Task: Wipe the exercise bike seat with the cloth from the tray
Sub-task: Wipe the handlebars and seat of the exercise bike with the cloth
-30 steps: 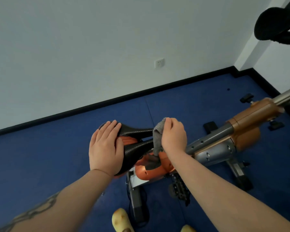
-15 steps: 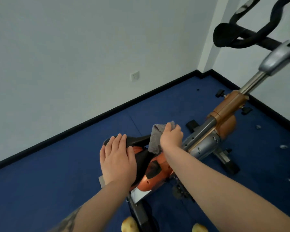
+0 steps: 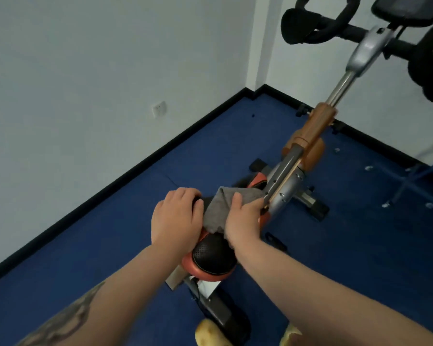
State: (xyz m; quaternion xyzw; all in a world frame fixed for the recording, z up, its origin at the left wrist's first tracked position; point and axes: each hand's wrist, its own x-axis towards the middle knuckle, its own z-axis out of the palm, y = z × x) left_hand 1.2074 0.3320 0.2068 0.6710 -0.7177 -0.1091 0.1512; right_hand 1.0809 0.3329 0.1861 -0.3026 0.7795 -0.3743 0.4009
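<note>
- Blue carpeted floor (image 3: 235, 146) meets pale walls at a black skirting; a wall socket (image 3: 159, 109) shows no legible marking.
- Exercise bike (image 3: 288, 178) stands in the corner; no brand or label can be read.
- Seat (image 3: 214, 255), black with orange edging, lies under both hands.
- Left hand (image 3: 175, 221) presses flat, fingers together, probably to steady the seat.
- Right hand (image 3: 243, 221) clamps the grey cloth (image 3: 216, 211) against the seat's front half for wiping.
</note>
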